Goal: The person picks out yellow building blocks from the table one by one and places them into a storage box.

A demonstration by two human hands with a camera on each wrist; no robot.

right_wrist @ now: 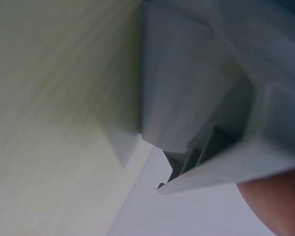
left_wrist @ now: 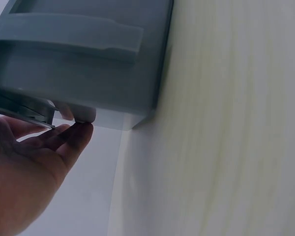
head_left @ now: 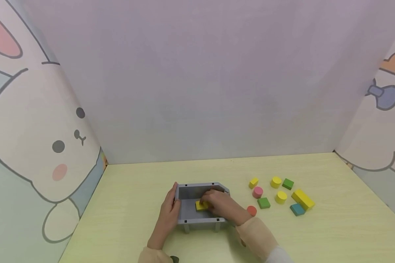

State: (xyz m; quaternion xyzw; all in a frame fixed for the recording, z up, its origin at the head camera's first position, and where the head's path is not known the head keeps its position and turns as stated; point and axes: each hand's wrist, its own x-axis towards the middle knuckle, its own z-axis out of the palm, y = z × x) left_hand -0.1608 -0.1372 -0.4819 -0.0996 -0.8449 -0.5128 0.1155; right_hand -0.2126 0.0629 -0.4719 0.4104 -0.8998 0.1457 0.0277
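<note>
A: What are the hands doing nearest the camera?

B: The left hand (head_left: pixel 167 215) is resting against the left wall of a grey box (head_left: pixel 188 216), fingers fairly straight along its outer side. In the left wrist view the fingertips (left_wrist: pixel 78 129) are touching the box (left_wrist: pixel 83 73) at its edge, with the palm open.

A: And the other one?

B: The right hand (head_left: pixel 222 205) is reaching into the box from the right, fingers curled down onto a yellow block (head_left: pixel 200 206). The block is lying inside the box, on its floor, just under the fingertips. The fingers appear to be pinching it, though the grip itself is partly hidden. The right wrist view is showing only the box (right_wrist: pixel 196 88) up close and a bit of skin.

A: What is lying beyond the hands?

B: To the right of the right hand, a red disc (head_left: pixel 251 210) is sitting just beside the wrist. Farther right, loose pieces are lying scattered on the table (head_left: pixel 332 226): a green square (head_left: pixel 263 203), a pink cylinder (head_left: pixel 258 191), a long yellow bar (head_left: pixel 303 199) and a teal block (head_left: pixel 297 209) touching it.

A: And farthest off?

B: A plain wall (head_left: pixel 200 80) is standing behind the table.
</note>
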